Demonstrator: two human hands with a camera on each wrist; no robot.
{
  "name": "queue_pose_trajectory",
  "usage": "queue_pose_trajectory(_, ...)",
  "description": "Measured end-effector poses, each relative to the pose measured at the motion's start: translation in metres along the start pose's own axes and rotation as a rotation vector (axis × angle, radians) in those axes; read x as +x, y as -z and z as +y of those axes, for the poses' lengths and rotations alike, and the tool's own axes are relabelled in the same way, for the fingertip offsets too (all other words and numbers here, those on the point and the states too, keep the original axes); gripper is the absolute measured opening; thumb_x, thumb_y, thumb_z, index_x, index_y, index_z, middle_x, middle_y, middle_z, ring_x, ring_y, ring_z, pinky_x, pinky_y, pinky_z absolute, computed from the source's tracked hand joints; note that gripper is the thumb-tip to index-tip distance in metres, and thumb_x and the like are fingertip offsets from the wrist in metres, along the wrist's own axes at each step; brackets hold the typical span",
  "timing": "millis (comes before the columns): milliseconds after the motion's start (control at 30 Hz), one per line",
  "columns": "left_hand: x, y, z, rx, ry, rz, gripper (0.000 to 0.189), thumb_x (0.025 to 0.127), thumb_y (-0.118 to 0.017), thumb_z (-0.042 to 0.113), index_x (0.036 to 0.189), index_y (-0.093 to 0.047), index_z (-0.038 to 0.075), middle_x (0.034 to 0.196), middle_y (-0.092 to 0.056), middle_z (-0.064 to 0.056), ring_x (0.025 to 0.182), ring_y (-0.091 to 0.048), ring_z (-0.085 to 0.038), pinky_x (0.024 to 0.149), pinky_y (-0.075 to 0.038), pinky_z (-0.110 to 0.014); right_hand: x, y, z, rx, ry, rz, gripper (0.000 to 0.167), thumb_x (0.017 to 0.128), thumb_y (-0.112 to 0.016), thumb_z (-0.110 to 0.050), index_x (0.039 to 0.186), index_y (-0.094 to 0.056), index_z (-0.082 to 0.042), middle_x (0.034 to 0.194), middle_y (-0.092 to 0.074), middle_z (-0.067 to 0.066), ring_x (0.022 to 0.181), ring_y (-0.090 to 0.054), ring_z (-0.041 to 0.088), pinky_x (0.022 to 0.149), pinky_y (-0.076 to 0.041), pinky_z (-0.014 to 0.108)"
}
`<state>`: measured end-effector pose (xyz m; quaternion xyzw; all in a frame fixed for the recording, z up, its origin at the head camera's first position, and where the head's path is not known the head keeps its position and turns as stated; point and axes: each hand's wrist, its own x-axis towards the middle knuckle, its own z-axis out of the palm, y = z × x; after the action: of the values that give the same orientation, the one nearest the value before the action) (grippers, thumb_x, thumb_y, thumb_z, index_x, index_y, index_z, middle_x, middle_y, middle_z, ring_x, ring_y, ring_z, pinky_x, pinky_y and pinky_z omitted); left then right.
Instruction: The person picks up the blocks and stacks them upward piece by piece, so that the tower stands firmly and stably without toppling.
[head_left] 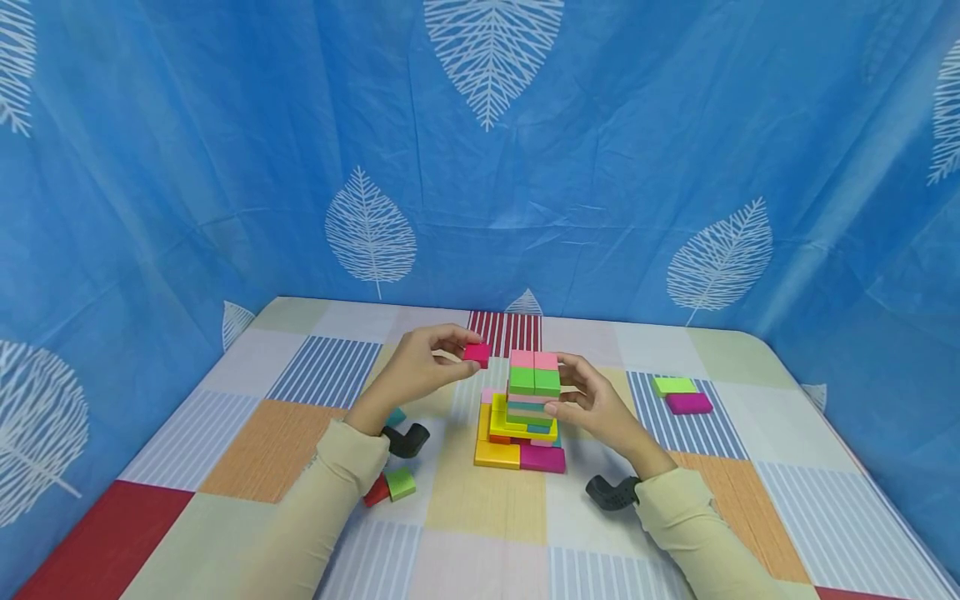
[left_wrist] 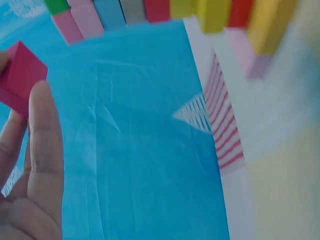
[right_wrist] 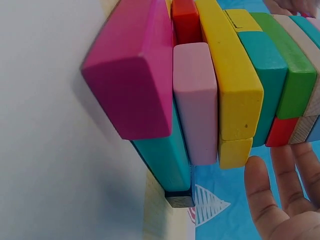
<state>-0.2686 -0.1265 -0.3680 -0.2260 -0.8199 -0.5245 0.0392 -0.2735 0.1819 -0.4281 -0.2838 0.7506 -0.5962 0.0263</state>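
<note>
Above the table my left hand (head_left: pixel 415 364) pinches a crimson block (head_left: pixel 477 355) between thumb and fingertips. The block is left of a tower of coloured wooden blocks (head_left: pixel 533 382), apart from it. Two pink blocks top the tower, over two green ones. Wider yellow, orange and magenta pieces form its base. My right hand (head_left: pixel 600 406) is at the tower's right side, thumb near the front and fingers toward the back. In the right wrist view, extended fingertips (right_wrist: pixel 257 172) are right at the side of the stacked layers.
At the right, a lime block (head_left: pixel 673 386) and a magenta block (head_left: pixel 688 403) lie on the patchwork cloth. By my left forearm are a red block (head_left: pixel 377 490), a green block (head_left: pixel 401 482) and a partly hidden teal block (head_left: pixel 396 416). A blue curtain (head_left: pixel 525 208) hangs behind the table.
</note>
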Motion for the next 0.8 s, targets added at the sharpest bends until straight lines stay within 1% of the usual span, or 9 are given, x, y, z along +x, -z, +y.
queue_pose_trajectory(167,0.016,-0.017,0.009,-0.003,0.006,0.025,0.034,0.095,-0.08,0.007,0.128,-0.077,0.003,0.11,-0.076,-0.01,0.101,-0.069,-0.025,0.086,-0.063,-0.035,0.0,0.0,0.0,-0.002,-0.003,0.0,0.068,0.097,-0.077,-0.005,0.155,-0.043,0.007,0.14,-0.058,0.029,0.121,-0.06,0.013,0.101,-0.054,0.022)
queue_pose_trajectory(367,0.027,-0.033,0.012,-0.013,0.0,-0.02,0.035,0.096,-0.082,0.01,0.13,-0.076,0.003,0.11,-0.077,-0.009,0.097,-0.069,-0.022,0.084,-0.062,-0.03,0.0,0.001,0.0,-0.005,-0.008,-0.007,0.068,0.098,-0.077,-0.007,0.156,-0.044,0.005,0.142,-0.058,0.027,0.123,-0.059,0.015,0.102,-0.054,0.022)
queue_pose_trajectory(567,0.031,-0.039,0.013,-0.014,-0.012,-0.049,0.035,0.095,-0.082,0.01,0.13,-0.076,0.004,0.11,-0.077,-0.008,0.095,-0.067,-0.02,0.08,-0.059,-0.028,0.001,0.002,0.002,-0.01,-0.002,-0.011,0.067,0.098,-0.077,-0.007,0.156,-0.044,0.004,0.142,-0.058,0.027,0.124,-0.06,0.016,0.103,-0.054,0.023)
queue_pose_trajectory(800,0.034,-0.042,0.01,-0.008,-0.003,-0.087,0.036,0.096,-0.082,0.012,0.131,-0.076,0.006,0.113,-0.076,-0.007,0.099,-0.067,-0.021,0.082,-0.059,-0.03,0.0,0.002,0.001,0.001,0.001,-0.009,0.067,0.098,-0.077,-0.006,0.155,-0.044,0.005,0.141,-0.058,0.028,0.123,-0.06,0.014,0.102,-0.054,0.022)
